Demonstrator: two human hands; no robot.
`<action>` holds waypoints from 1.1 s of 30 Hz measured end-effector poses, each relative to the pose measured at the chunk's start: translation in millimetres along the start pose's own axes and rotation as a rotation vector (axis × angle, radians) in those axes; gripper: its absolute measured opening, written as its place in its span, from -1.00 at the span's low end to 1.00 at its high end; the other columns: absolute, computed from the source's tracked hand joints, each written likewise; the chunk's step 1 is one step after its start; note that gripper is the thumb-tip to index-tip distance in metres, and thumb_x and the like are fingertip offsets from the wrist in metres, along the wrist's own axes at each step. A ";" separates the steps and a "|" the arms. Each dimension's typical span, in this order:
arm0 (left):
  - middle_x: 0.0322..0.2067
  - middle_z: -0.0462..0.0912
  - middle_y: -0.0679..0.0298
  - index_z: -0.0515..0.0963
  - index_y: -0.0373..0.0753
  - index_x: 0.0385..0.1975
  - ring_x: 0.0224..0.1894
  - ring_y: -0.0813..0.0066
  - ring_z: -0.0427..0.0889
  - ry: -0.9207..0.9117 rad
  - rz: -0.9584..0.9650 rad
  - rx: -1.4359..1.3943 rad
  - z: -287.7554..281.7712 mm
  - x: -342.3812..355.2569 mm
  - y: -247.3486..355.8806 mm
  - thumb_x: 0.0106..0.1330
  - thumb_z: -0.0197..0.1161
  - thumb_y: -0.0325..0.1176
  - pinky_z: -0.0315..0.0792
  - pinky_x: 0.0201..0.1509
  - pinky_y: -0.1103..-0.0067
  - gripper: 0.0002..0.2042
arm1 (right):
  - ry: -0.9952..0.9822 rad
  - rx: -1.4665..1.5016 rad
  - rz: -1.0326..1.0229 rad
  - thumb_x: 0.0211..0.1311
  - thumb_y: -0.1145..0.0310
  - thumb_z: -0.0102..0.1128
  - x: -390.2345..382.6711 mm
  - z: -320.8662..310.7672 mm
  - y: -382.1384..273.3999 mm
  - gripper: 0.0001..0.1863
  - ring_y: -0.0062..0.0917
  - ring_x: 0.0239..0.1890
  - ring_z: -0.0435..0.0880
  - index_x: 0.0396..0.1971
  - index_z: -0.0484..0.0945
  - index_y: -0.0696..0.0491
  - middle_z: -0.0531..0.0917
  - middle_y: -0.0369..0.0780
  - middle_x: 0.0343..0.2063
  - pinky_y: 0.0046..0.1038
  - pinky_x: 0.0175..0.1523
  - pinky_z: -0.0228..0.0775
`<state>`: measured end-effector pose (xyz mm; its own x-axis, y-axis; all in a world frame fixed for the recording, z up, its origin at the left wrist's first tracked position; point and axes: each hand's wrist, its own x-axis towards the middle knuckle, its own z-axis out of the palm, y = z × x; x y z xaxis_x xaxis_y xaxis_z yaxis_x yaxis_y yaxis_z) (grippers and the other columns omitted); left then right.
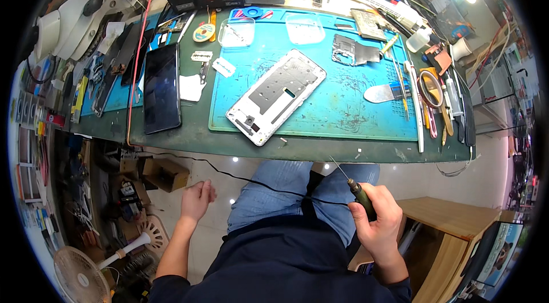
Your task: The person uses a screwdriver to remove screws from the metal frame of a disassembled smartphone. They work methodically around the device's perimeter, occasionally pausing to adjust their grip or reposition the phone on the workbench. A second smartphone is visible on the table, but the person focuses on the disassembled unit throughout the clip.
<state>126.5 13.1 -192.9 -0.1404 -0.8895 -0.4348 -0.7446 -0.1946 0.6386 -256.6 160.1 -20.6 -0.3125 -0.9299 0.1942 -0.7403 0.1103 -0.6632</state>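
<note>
My right hand (374, 217) is closed around the dark green handle of a corded hand tool (361, 197). Its thin metal tip points up and left, toward the table's front edge. A black cord (269, 188) runs from the tool across my lap to the left. Beside my left knee, below the table, my left hand (197, 200) hangs with its fingers curled and no object showing in them. A bare silver-white phone frame (277, 97) lies slanted on the blue work mat (343, 123), apart from both hands.
A black-screened phone (162, 88) lies left of the mat. Two clear plastic trays, a razor blade (223, 67) and a metal scraper (386, 93) lie on the mat. Tweezers, brushes and a roll of tape (430, 88) crowd the right. A fan (83, 274) stands lower left.
</note>
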 end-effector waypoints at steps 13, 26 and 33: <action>-0.59 0.69 0.16 0.61 -0.39 -0.37 -0.56 0.30 0.72 -0.067 -0.041 0.060 7.8 5.7 -39.4 0.46 0.38 -0.44 0.56 -0.42 0.44 -0.82 | -0.108 0.159 0.043 0.17 0.58 0.48 14.9 -1.9 3.6 -0.43 -0.25 -0.17 0.77 0.22 0.59 0.19 0.73 -0.07 -0.21 -0.37 -0.04 0.60; -0.42 0.75 0.21 0.67 -0.26 -0.25 -0.39 0.35 0.74 0.110 0.502 0.087 -9.9 -11.3 28.8 0.43 0.39 -0.43 0.59 -0.26 0.45 -0.94 | -0.204 -0.050 -0.177 0.08 0.62 0.54 51.7 -11.1 -3.1 -0.36 -0.22 -0.22 0.74 0.23 0.62 0.12 0.66 -0.08 -0.13 -0.28 -0.18 0.63; 0.11 0.72 0.08 0.37 -0.32 0.38 0.19 0.06 0.63 0.494 0.987 0.145 -45.2 -9.2 154.3 0.48 0.40 -0.07 0.40 0.36 0.05 -0.37 | -0.261 -0.230 -0.225 0.03 0.65 0.53 67.2 -18.0 -9.5 -0.33 -0.33 -0.27 0.73 0.25 0.64 0.10 0.62 -0.13 -0.07 -0.34 -0.22 0.61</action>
<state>42.3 -27.4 -61.7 -0.4618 -0.7007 0.5438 -0.5232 0.7103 0.4709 -281.3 102.8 11.8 0.0123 -0.9943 0.1063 -0.8957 -0.0582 -0.4408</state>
